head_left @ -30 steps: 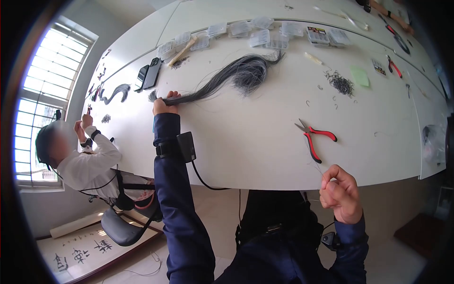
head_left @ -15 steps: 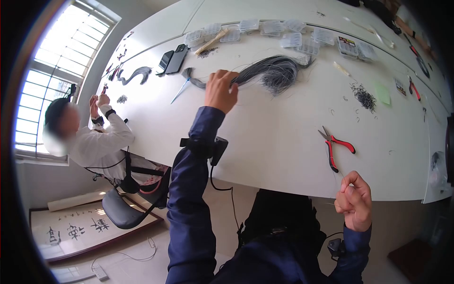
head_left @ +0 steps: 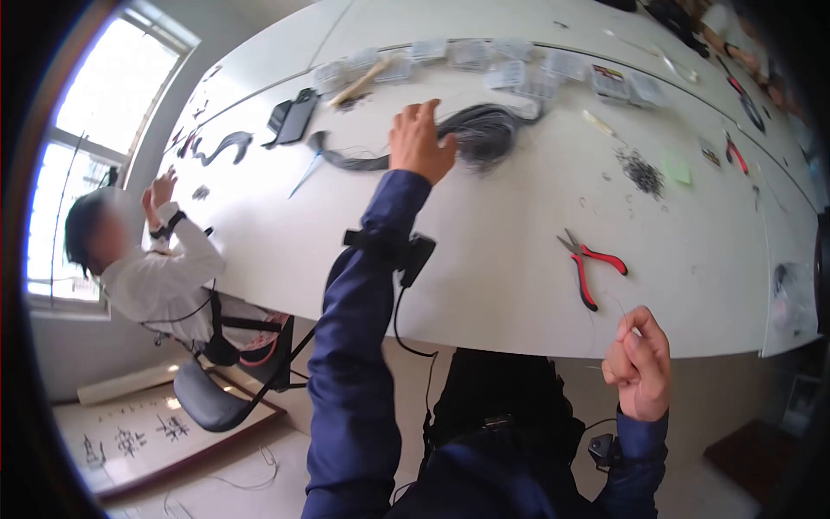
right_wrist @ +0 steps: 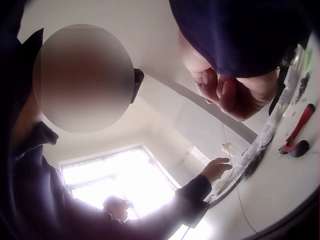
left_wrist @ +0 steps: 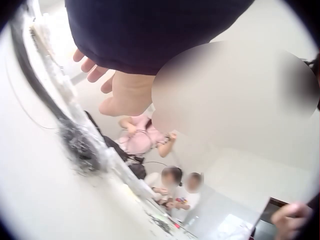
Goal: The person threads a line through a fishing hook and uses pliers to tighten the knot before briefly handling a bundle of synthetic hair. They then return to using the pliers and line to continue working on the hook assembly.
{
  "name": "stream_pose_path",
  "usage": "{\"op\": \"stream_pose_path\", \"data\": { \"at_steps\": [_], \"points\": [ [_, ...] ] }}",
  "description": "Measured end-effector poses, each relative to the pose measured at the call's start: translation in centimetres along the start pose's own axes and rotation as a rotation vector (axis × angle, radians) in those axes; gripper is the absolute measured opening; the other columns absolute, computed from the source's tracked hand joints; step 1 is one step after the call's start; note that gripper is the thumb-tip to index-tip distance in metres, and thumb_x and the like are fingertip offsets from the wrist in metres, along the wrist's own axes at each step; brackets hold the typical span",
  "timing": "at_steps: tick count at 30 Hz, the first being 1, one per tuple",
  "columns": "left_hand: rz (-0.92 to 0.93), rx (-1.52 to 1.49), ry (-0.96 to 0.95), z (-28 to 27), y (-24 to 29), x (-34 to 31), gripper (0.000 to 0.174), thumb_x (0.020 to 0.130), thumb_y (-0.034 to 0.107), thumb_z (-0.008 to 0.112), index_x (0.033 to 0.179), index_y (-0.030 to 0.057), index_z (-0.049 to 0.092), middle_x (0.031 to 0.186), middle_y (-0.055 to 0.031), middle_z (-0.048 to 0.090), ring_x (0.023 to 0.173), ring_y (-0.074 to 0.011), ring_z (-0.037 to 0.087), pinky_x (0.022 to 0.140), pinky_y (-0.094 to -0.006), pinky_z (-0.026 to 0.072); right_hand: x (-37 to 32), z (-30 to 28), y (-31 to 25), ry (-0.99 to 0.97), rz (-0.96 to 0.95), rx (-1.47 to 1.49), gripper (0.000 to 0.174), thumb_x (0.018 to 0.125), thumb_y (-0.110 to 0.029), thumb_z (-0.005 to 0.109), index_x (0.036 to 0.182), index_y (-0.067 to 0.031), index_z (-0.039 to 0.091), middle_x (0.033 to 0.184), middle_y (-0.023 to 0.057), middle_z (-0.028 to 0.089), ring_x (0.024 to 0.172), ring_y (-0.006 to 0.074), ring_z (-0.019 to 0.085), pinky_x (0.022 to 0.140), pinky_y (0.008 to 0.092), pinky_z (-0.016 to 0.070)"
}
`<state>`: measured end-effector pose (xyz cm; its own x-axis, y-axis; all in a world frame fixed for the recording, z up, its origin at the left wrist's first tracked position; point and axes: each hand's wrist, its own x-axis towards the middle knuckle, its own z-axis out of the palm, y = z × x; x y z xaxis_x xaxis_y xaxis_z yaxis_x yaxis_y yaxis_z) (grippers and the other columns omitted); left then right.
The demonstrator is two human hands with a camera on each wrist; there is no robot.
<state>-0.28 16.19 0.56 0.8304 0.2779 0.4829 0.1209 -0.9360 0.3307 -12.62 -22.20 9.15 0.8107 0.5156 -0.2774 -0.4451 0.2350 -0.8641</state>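
My left hand (head_left: 421,143) hovers with its fingers spread over a bundle of grey hair-like strands (head_left: 484,138). In the left wrist view the same hand (left_wrist: 125,92) is raised off the tabletop, its fingers extended and holding nothing. The bundle's narrow end (head_left: 320,143) lies to the left beside a thin blue stick (head_left: 303,177). At the table's front edge my right hand (head_left: 640,359) has curled fingers and pinches a fine strand (right_wrist: 236,192), which hangs down in the right wrist view. Red-handled pliers (head_left: 588,264) lie just beyond that hand, jaws pointing away.
Several clear plastic boxes (head_left: 471,54) line the back of the table. A pile of small dark hooks (head_left: 641,173) lies right of the bundle, near a green paper (head_left: 677,169). Phones (head_left: 294,117) lie at the left. Another person (head_left: 160,277) sits at the left end.
My left hand has let go of the bundle's left end, moved right along it and spread its fingers. The blue stick is now uncovered. My right hand keeps its pinch.
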Motion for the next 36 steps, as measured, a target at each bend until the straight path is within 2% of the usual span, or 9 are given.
{"op": "stream_pose_path", "data": {
  "at_steps": [3,4,6,7,10,20,23,32,36],
  "points": [
    [0.168,-0.22,0.105,-4.6,5.3,-2.4,0.019,0.084,0.005,0.062,0.103,0.0047,0.067,0.101,-0.0141,0.064,0.097,-0.0331,0.057,0.088,-0.0439,0.0454,0.9,1.0,-0.4,0.148,-0.068,-0.042,0.011,0.099,-0.017,0.053,0.1,-0.0062,0.051,0.056,-0.0081,0.031,0.048,0.0028,0.022,0.047,0.0224,0.0207],
    [0.069,-0.427,-0.073,-6.6,7.9,-3.4,0.011,0.087,0.005,0.061,0.093,0.0015,0.069,0.083,-0.0113,0.067,0.076,-0.0253,0.06,0.075,-0.0366,0.0489,1.5,1.2,-0.2,0.185,-0.097,-0.078,0.01,0.1,-0.017,0.053,0.101,-0.0067,0.052,0.056,-0.0083,0.032,0.049,0.0027,0.022,0.048,0.0225,0.0204],
    [-0.069,-0.873,-0.514,-7.4,10.7,-6.9,0.02,0.095,0.013,0.058,0.096,-0.0024,0.071,0.077,-0.0115,0.07,0.066,-0.0115,0.06,0.064,-0.0266,0.0475,2.4,1.2,0.3,0.225,-0.11,-0.111,0.01,0.1,-0.017,0.053,0.101,-0.0062,0.053,0.057,-0.0087,0.034,0.051,0.0016,0.024,0.048,0.0228,0.0206],
    [-0.108,-0.982,-0.741,-7.8,12.3,-8.2,0.024,0.098,0.017,0.057,0.102,-0.0019,0.071,0.08,-0.0112,0.07,0.072,-0.0105,0.062,0.067,-0.027,0.0489,2.8,1.2,0.6,0.235,-0.115,-0.127,0.011,0.101,-0.017,0.054,0.1,-0.0059,0.053,0.057,-0.0089,0.035,0.051,0.0011,0.025,0.049,0.023,0.0206],
    [-0.258,-1.236,-0.873,-8.0,16.4,-10.9,0.038,0.103,0.029,0.054,0.111,-0.0049,0.068,0.096,-0.0072,0.07,0.087,-0.0124,0.06,0.081,-0.0288,0.0487,3.8,1.5,1.7,0.249,-0.13,-0.295,0.012,0.101,-0.016,0.054,0.099,-0.0045,0.054,0.056,-0.009,0.038,0.053,0.0002,0.026,0.05,0.0233,0.0208],
    [-0.543,-1.578,-0.778,-5.3,17.7,-10.7,0.024,0.099,0.022,0.061,0.099,-0.0014,0.068,0.09,-0.0051,0.067,0.085,-0.0128,0.06,0.082,-0.0302,0.0496,3.3,0.1,2.4,0.253,-0.17,-0.454,0.016,0.098,-0.017,0.059,0.093,-0.0027,0.056,0.056,-0.0086,0.039,0.053,0.001,0.027,0.05,0.0245,0.0217],
    [-0.574,-1.589,-0.872,-5.0,18.0,-10.7,0.024,0.099,0.022,0.062,0.1,-0.0012,0.067,0.088,-0.0044,0.066,0.085,-0.0144,0.06,0.082,-0.031,0.0498,3.0,-0.3,2.5,0.254,-0.155,-0.468,0.015,0.098,-0.016,0.059,0.094,-0.0023,0.057,0.056,-0.0087,0.038,0.053,0.0011,0.028,0.05,0.0244,0.0225],
    [-0.571,-1.703,-0.676,-4.5,16.8,-10.5,0.018,0.098,0.018,0.062,0.099,0.0014,0.068,0.083,-0.007,0.067,0.079,-0.0161,0.061,0.082,-0.0327,0.0501,0.5,-1.8,1.6,0.15,-0.036,-0.481,0.015,0.097,-0.016,0.059,0.095,-0.0008,0.058,0.062,-0.0058,0.046,0.055,0.0015,0.034,0.052,0.0224,0.0287],
    [-0.496,-1.496,-0.675,-5.6,16.9,-11.4,0.015,0.096,0.015,0.064,0.094,0.0006,0.069,0.084,-0.0067,0.068,0.08,-0.0137,0.06,0.08,-0.0295,0.0475,0.0,-2.5,2.0,0.196,-0.229,-0.811,0.024,0.094,-0.017,0.063,0.112,-0.0018,0.059,0.096,0.0068,0.06,0.087,0.0153,0.053,0.078,0.0306,0.0439]
  ]
}}
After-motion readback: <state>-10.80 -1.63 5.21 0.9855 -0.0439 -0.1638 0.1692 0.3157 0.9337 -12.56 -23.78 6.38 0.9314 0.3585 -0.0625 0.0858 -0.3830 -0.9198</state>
